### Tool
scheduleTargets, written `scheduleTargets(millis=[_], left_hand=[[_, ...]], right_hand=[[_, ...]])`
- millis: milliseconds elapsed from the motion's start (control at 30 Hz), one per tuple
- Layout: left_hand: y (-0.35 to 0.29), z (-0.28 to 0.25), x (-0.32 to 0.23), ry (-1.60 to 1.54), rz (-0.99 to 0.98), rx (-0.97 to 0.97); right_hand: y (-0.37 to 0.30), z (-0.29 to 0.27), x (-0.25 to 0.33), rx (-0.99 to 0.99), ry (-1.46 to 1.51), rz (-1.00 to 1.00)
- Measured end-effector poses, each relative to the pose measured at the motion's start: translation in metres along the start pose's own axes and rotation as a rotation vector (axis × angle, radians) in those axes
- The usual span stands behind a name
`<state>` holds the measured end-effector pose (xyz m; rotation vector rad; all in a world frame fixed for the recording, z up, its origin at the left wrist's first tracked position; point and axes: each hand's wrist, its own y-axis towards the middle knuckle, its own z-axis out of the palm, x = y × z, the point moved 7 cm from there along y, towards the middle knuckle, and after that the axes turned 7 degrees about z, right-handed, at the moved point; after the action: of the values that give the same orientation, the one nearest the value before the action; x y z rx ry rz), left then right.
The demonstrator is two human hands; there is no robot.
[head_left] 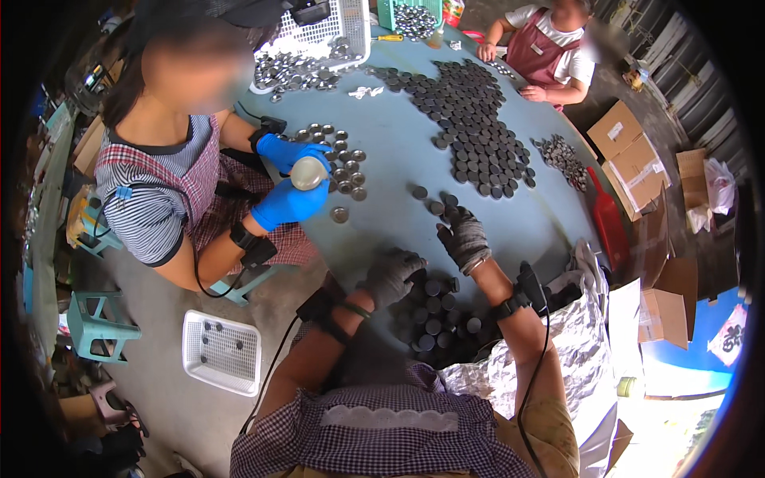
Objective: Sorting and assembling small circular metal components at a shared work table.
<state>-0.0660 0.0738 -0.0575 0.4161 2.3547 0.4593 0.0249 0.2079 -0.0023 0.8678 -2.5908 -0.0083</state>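
- Left hand (392, 275), in a grey knit work glove, rests curled on the near pile of dark round discs (434, 315) at the table's near edge; whether the fingers enclose a disc cannot be told
- Right hand (464, 237), gloved likewise, lies palm down farther onto the blue table (398, 151), fingers spread toward a few loose discs (434, 203); it appears to press or slide rather than clench, and no disc is seen held
- The discs look like small, flat, rigid metal caps: probably light singly, hard, smooth and inclined to slide on the tabletop; the rim, pinched between thumb and fingertip, seems the likeliest place to take hold, and thick gloves may dull that pinch
- Crumpled silver foil sheet (558, 350) lies just beside the near pile on the right and could snag the forearm
- A broad field of dark discs (478, 135) covers the table's far middle, well apart from the hands
- A co-worker on the left, in blue gloves (291, 179), holds a pale round lid (307, 173) above a cluster of shiny silver caps (343, 163)
- A second co-worker sits at the far edge; a white basket (327, 36) stands at the table's far end and a white tray (221, 350) lies on the floor
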Motion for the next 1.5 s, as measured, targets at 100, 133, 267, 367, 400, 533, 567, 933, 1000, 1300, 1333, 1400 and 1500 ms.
scheduleTargets(millis=[100, 133, 267, 367, 400, 533, 567, 933, 1000, 1300, 1333, 1400, 1500], left_hand=[[0.011, 0.018, 0.003, 0.041, 0.069, 0.102], [0.013, 0.021, 0.003, 0.069, 0.100, 0.107], [0.013, 0.015, 0.006, -0.026, -0.012, 0.072], [-0.006, 0.010, 0.017, -0.658, -0.257, -0.207], [-0.011, 0.009, 0.023, -0.802, -0.288, -0.295], [-0.026, -0.003, 0.028, -0.971, -0.391, -0.454], [-0.029, -0.005, 0.030, -0.969, -0.393, -0.457], [-0.042, -0.052, 0.031, -0.585, -0.333, -0.498], [-0.047, -0.051, 0.038, -0.598, -0.353, -0.514], [-0.075, -0.072, 0.062, -0.283, -0.341, -0.724], [-0.082, -0.072, 0.066, -0.288, -0.439, -0.753], [-0.091, -0.071, 0.062, -0.248, -0.446, -0.716], [-0.091, -0.076, 0.053, -0.183, -0.390, -0.707]], right_hand=[[-0.017, 0.001, -0.011, 0.002, 0.100, 0.021], [-0.022, 0.001, -0.011, 0.033, 0.179, 0.033], [-0.034, 0.026, -0.036, 0.127, 0.496, 0.293], [-0.037, 0.050, -0.044, 0.153, 0.660, 0.266], [-0.037, 0.054, -0.038, 0.189, 0.693, 0.230], [-0.039, 0.065, -0.015, 0.354, 0.961, 0.264], [-0.041, 0.068, -0.008, 0.436, 1.072, 0.315], [-0.039, 0.092, 0.014, 0.748, 1.094, 0.436], [-0.036, 0.098, 0.022, 0.720, 1.311, 0.439], [0.018, 0.114, 0.097, 0.488, 0.748, 0.019], [0.025, 0.118, 0.105, 0.496, 0.748, 0.016], [0.043, 0.103, 0.130, 0.168, 0.455, -0.177], [0.056, 0.107, 0.158, 0.099, 0.278, -0.276]])
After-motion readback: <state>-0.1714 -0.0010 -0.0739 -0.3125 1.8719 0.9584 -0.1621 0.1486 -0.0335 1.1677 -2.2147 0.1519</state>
